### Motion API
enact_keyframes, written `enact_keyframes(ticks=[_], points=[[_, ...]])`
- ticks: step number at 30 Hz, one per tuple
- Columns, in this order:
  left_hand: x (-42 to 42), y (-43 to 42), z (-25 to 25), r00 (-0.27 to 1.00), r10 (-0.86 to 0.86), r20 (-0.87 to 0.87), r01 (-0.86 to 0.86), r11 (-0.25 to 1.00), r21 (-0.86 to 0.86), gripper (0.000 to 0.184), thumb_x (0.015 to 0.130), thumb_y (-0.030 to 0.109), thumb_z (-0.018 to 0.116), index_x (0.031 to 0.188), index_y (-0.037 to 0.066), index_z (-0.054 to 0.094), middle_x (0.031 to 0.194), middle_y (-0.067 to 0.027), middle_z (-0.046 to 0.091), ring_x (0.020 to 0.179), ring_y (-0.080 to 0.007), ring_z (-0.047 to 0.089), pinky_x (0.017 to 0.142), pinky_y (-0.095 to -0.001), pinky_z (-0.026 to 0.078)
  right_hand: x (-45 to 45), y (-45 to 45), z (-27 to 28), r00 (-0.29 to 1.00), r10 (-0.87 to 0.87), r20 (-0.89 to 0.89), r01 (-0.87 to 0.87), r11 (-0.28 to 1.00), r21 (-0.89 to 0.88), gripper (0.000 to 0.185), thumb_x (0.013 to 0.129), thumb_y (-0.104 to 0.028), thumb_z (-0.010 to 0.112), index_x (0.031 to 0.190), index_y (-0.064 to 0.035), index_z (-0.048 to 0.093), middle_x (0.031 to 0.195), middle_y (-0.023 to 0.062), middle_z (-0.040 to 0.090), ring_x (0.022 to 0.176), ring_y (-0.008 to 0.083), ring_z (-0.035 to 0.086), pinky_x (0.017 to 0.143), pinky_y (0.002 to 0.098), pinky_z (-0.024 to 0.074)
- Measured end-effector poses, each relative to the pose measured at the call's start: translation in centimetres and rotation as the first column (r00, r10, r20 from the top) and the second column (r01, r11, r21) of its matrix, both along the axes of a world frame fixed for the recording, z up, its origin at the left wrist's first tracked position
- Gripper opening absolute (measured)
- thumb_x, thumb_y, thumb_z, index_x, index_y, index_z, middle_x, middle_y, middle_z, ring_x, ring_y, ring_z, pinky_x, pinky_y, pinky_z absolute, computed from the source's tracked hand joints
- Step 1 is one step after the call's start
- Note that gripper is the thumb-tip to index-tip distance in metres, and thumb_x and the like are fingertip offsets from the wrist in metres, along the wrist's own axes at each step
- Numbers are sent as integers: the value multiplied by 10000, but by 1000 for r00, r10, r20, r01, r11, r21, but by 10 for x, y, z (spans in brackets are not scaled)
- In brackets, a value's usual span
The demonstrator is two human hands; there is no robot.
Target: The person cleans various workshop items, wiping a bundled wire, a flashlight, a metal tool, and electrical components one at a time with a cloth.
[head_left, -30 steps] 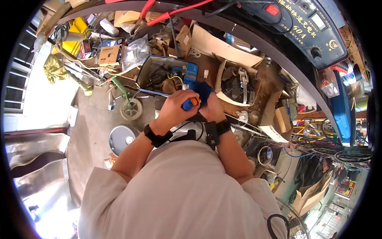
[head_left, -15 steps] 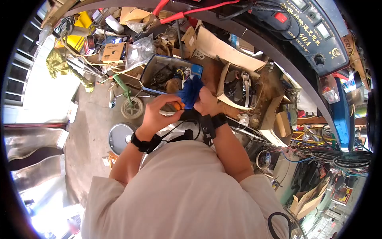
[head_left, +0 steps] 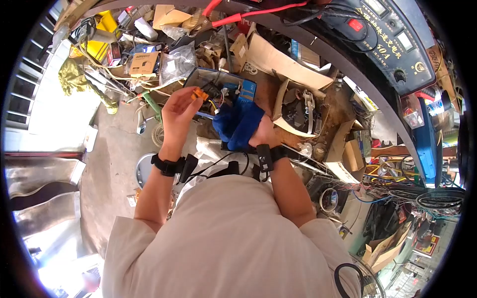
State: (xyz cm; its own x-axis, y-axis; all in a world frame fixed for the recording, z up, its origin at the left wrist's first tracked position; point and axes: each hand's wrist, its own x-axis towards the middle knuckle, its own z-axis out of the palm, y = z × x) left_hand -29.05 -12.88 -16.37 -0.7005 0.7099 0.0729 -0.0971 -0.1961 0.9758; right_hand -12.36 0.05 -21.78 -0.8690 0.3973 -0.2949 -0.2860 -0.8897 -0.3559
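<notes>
My left hand is raised at the left of the box, its thumb and fingers pinching a small orange plastic part. What kind of part it is, I cannot make out. A dark blue cloth is bunched in my right hand, whose fingers are partly hidden by it. Just behind the cloth stands an open blue box with wires and dark parts inside. Both wrists wear black bands.
Cardboard boxes with metal parts stand right of the hands. A charger with a red switch sits at upper right. Red cables cross the top. At left, a small carton lies among clutter, and a grey round lid rests on the floor.
My left hand has moved up and left with the orange part, away from the cloth. My right hand has shifted slightly right and down, and the blue cloth hangs more spread out.
</notes>
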Motion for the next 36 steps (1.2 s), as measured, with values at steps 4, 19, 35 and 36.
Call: enact_keyframes(ticks=[4, 19, 35, 36], points=[[10, 7, 18, 1000, -21, -11, 22, 996, 88, 285, 805, -32, 626, 1082, -18, 559, 1014, -76, 616, 919, -119, 589, 814, -219, 462, -1, -1, -18, 987, -33, 156, 45, 996, -73, 377, 899, -328, 441, 1111, -37, 555, 1067, 155, 617, 983, 305, 590, 898, 445, 457], [-22, 15, 39, 993, 78, 85, -91, 983, 161, 210, 886, 69, 545, 1081, -7, 560, 1021, -101, 610, 959, -184, 591, 847, -294, 484, 38, 12, -63, 980, -189, -69, 194, 979, 68, 370, 923, -358, 411, 1124, -75, 538, 1058, 110, 613, 924, 253, 604, 850, 386, 487], [9, 30, 54, 899, -356, 254, 335, 934, 124, 250, 885, 86, 546, 1116, -8, 544, 1053, -112, 603, 961, -197, 605, 846, -290, 494, -32, -14, -11, 974, -151, -171, 143, 988, -61, 355, 942, -305, 387, 1148, -54, 529, 1095, 104, 608, 971, 227, 600, 888, 380, 476], [8, 29, 48, 908, -338, 248, 325, 941, 93, 251, 885, 86, 546, 1117, -9, 543, 1047, -113, 604, 952, -195, 608, 841, -284, 495, -34, -12, -12, 974, -135, -182, 129, 991, -47, 347, 942, -294, 387, 1145, -52, 531, 1089, 102, 610, 971, 227, 600, 883, 381, 480]])
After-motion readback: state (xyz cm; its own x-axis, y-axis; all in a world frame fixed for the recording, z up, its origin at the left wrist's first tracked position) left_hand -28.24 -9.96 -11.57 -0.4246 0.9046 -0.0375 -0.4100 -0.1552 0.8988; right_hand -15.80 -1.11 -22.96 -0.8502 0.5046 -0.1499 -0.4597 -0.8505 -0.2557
